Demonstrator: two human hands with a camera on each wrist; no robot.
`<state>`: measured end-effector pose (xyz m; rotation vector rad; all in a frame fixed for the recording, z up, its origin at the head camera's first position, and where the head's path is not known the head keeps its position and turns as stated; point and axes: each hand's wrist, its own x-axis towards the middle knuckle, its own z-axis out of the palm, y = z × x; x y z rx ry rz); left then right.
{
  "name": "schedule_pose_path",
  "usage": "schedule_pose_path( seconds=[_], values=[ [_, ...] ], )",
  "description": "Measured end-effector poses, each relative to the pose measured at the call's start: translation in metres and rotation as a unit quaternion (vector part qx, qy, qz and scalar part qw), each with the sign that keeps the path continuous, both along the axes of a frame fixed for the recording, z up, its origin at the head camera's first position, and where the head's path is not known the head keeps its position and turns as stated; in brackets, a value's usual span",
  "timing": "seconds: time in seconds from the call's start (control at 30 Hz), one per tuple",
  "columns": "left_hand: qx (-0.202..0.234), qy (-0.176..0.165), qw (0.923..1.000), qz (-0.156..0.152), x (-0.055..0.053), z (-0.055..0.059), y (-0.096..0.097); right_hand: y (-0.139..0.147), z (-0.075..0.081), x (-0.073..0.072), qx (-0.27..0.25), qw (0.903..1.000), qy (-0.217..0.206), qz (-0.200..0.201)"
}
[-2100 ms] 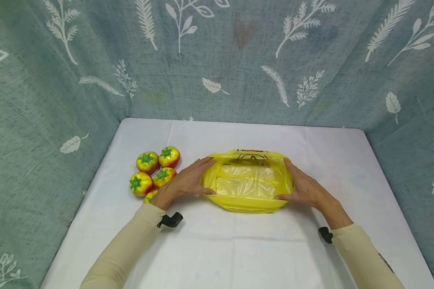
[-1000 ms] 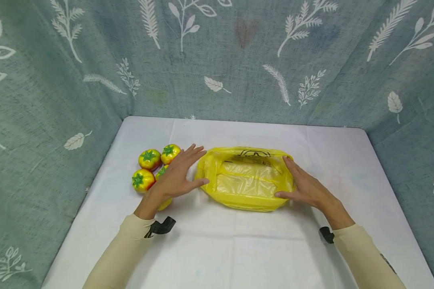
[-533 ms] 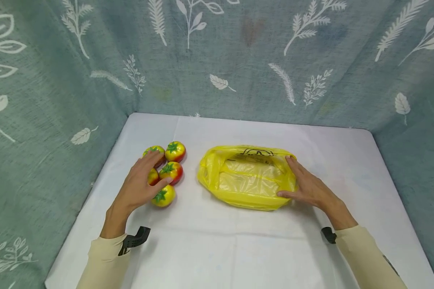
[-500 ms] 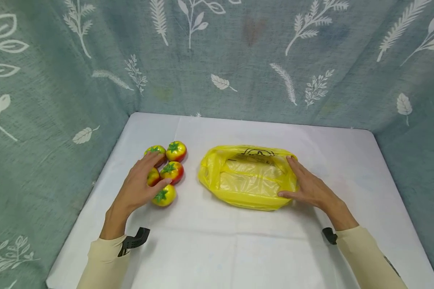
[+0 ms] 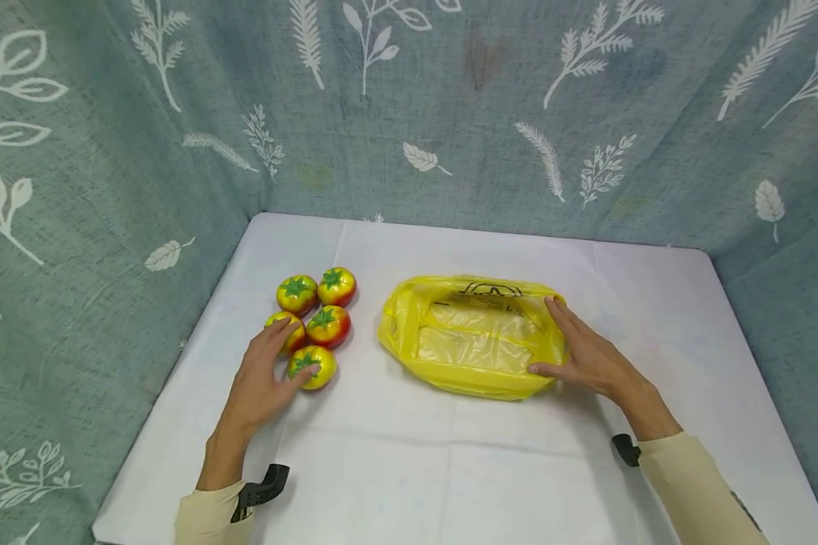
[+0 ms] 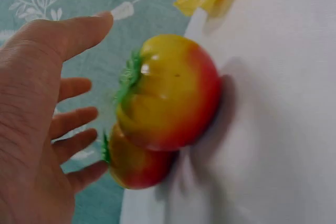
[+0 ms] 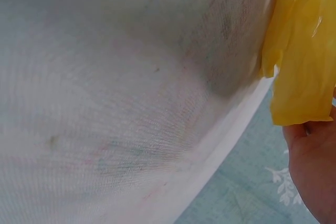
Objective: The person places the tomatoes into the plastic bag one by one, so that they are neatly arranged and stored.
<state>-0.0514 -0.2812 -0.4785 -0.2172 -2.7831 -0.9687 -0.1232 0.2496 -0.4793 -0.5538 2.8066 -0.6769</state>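
Observation:
My left hand (image 5: 257, 386) hovers at the near left of several glossy yellow-and-red toy tomatoes with green leafy tops, its fingers relaxed and spread. The thumb overlaps the nearest tomato (image 5: 318, 363) in the head view, and the fingertips overlap the left one (image 5: 288, 330). In the left wrist view that hand (image 6: 37, 98) holds nothing, with a tomato (image 6: 176, 90) beside the thumb. My right hand (image 5: 596, 359) holds the right end of a yellow plastic bag (image 5: 477, 382), thumb at the near rim and fingers at the far rim. The bag's mouth gapes upward; its flap (image 7: 304, 87) partly hides the fingers.
Three more tomatoes, a back left one (image 5: 297, 294), a back right one (image 5: 337, 285) and a middle one (image 5: 329, 325), sit close together left of the bag. White cloth covers the table (image 5: 409, 484). A green leaf-patterned curtain (image 5: 354, 121) surrounds its back and sides.
My left hand has let go of the bag's left end and moved left over the tomatoes, then a little nearer me. The right hand keeps its hold on the bag.

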Motion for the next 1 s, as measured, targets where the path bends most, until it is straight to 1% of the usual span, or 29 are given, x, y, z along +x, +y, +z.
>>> schedule_pose_path(
  seconds=[0.2, 0.3, 0.43, 0.5, 0.6, 0.7, 0.73, 0.8, 0.93, 0.97, 1.0],
  values=[
    [0.026, 0.034, 0.9978, 0.051, 0.016, -0.013, 0.005, -0.001, 0.000, 0.001, 0.003, 1.0000, -0.005, 0.000],
    [0.063, 0.051, 0.9942, 0.071, 0.023, -0.020, 0.007, -0.002, 0.000, 0.001, 0.001, 1.0000, -0.003, -0.002],
    [0.116, 0.070, 0.9873, 0.083, 0.031, -0.028, 0.012, -0.002, 0.000, 0.001, -0.002, 1.0000, 0.002, -0.005],
    [0.144, 0.072, 0.9832, 0.087, 0.034, -0.032, 0.016, -0.002, 0.001, 0.001, -0.001, 1.0000, 0.001, -0.005],
    [0.184, 0.060, 0.9763, 0.096, 0.037, -0.037, 0.020, -0.003, 0.001, 0.002, 0.001, 1.0000, -0.002, -0.006],
    [0.216, 0.039, 0.9695, 0.108, 0.040, -0.040, 0.025, -0.003, 0.001, 0.002, 0.003, 0.9999, -0.002, -0.010],
    [0.223, 0.030, 0.9677, 0.114, 0.041, -0.038, 0.028, -0.003, 0.001, 0.002, 0.003, 0.9999, -0.001, -0.011],
    [0.230, 0.014, 0.9652, 0.123, 0.044, -0.030, 0.034, -0.004, 0.001, 0.002, 0.004, 0.9999, -0.001, -0.010],
    [0.239, -0.002, 0.9627, 0.127, 0.046, -0.017, 0.043, -0.003, 0.002, 0.002, 0.005, 0.9999, -0.004, -0.008],
    [0.239, -0.007, 0.9625, 0.128, 0.046, -0.018, 0.043, -0.003, 0.003, 0.002, 0.005, 0.9999, -0.004, -0.008],
    [0.239, -0.009, 0.9623, 0.129, 0.045, -0.023, 0.042, -0.003, 0.003, 0.002, 0.005, 0.9999, -0.005, -0.008]
  ],
)
